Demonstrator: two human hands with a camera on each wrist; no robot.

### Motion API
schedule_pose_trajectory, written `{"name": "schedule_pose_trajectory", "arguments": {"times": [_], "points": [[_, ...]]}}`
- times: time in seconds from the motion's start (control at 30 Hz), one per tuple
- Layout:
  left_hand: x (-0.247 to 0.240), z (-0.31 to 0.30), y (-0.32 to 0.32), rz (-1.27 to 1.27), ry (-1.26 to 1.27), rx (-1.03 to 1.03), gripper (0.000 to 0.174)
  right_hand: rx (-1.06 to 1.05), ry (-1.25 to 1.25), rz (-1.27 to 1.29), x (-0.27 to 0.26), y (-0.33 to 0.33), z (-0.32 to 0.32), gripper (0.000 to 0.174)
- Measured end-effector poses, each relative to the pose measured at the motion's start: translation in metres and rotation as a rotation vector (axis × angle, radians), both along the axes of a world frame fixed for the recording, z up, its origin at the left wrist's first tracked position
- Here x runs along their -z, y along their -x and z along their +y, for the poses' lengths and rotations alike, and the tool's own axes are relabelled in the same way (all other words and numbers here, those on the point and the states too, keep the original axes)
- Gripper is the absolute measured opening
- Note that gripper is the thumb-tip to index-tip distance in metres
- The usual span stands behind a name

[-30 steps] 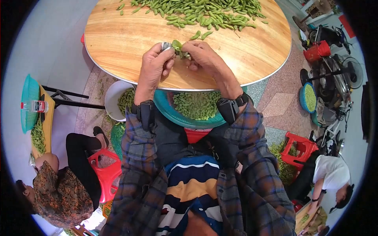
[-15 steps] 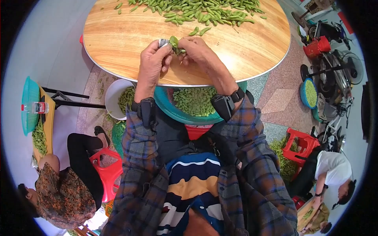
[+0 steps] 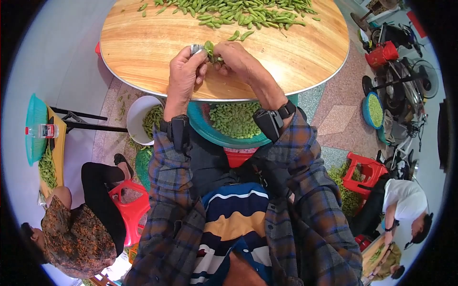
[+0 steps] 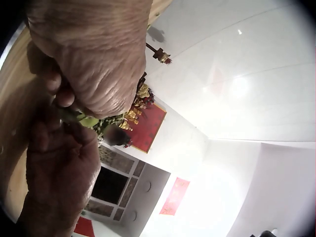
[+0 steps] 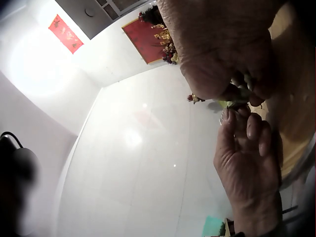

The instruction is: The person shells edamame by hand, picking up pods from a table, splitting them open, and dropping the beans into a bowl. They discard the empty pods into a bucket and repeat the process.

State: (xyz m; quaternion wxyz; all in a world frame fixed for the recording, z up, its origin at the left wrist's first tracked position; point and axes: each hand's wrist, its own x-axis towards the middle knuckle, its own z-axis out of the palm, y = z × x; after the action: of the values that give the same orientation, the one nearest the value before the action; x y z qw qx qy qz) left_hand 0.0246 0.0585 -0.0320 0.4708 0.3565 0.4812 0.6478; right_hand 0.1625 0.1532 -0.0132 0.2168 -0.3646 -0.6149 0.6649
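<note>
Over the near part of the wooden table, both hands meet at a green edamame pod (image 3: 209, 47). My left hand (image 3: 183, 69) pinches it between thumb and index finger; a silvery patterned wrap (image 3: 196, 49) goes round that index finger. From the right, my right hand (image 3: 238, 58) pinches at the same pod with its other fingers curled under. In the right wrist view, more green (image 5: 240, 89) shows among the right hand's shaded fingers. Two loose pods (image 3: 240, 35) lie just beyond the hands, before a wide pile of pods (image 3: 238, 12).
Below the table edge, a teal basin (image 3: 200, 128) holds shelled beans (image 3: 236, 121). A white bucket (image 3: 136, 121) with pods stands left of it. Red stools (image 3: 129, 209) are at both sides, with a seated person (image 3: 78, 229) at left and others (image 3: 403, 205) at right.
Both hands stay together at the pod, with only small finger movements. The table and pile have shifted slightly up and left in the head view.
</note>
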Motion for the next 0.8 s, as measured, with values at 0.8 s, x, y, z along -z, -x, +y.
{"name": "schedule_pose_trajectory", "arguments": {"times": [0.8], "points": [[0.008, 0.002, 0.005, -0.179, -0.119, -0.093, 0.012, 0.019, 0.297, 0.284, 0.016, -0.055, -0.019, 0.03]]}}
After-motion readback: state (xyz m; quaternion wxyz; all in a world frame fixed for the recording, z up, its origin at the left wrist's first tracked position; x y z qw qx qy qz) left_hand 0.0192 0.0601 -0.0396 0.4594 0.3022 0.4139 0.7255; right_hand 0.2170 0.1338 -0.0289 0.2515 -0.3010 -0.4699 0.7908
